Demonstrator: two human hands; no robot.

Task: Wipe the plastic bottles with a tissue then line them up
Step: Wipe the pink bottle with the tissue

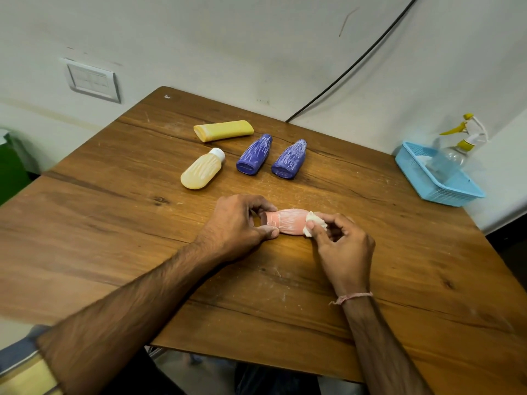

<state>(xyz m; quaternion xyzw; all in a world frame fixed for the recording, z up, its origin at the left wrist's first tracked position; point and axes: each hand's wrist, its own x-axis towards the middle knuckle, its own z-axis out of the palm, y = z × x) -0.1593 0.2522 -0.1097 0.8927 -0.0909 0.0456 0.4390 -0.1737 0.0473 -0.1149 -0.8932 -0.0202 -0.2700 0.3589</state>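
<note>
Wiping step, judged under way: at lower centre a pink bottle (285, 222) is gripped at its base by the left hand (236, 223), while a tissue (315, 223) is pinched against its neck end by the right hand (342, 249). Strokes toward the base are called for next. Counted on the table (114, 223): five bottles, namely one pink, two purple (254, 154) (290, 158), two yellow (203, 171) (223, 130); one tissue.

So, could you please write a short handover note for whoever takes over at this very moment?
Left hand holds the pink bottle by its base, lying on the table.
Right hand presses the tissue on its other end.
Still streaked and lying unaligned: pale yellow bottle, two purple bottles, yellow bottle.
Done: none visibly clean.
Left: wipe all five, line up.
</note>
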